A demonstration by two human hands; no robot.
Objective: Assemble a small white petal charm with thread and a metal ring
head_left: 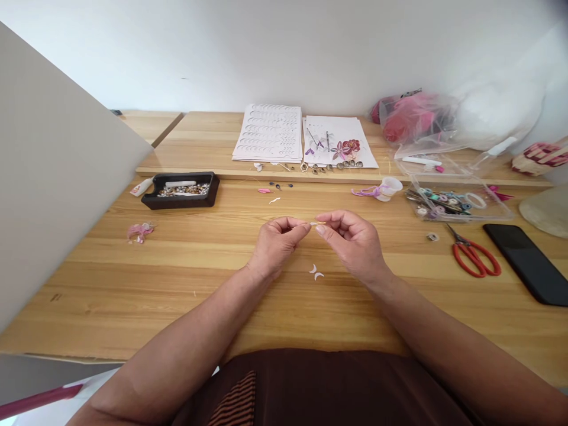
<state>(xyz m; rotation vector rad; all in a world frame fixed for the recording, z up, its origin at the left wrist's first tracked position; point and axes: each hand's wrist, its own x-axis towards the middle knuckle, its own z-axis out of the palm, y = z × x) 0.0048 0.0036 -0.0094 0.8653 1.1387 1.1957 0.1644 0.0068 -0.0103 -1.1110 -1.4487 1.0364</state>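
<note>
My left hand (pixel 278 244) and my right hand (pixel 355 244) meet over the middle of the table, thumb and forefinger closed on each. Between the fingertips is a small white crescent piece (pixel 313 223) with a yellow strand along its right part; the left fingers pinch the white end, the right fingers the yellow end. Its exact shape is partly hidden. Below the hands, two white paper crescents (pixel 318 276) lie on the wood. Just beyond the left hand is a small wavy white piece (pixel 274 200), near a pink wrapped petal (pixel 265 190).
At the back lie a sheet of cut crescents (pixel 268 131) and paper with purple and red flowers (pixel 341 127). A black bead tray (pixel 180 201) stands left. To the right are a white cup (pixel 391 188), clear box (pixel 492 207), red-handled scissors (pixel 471 254) and black phone (pixel 526 260).
</note>
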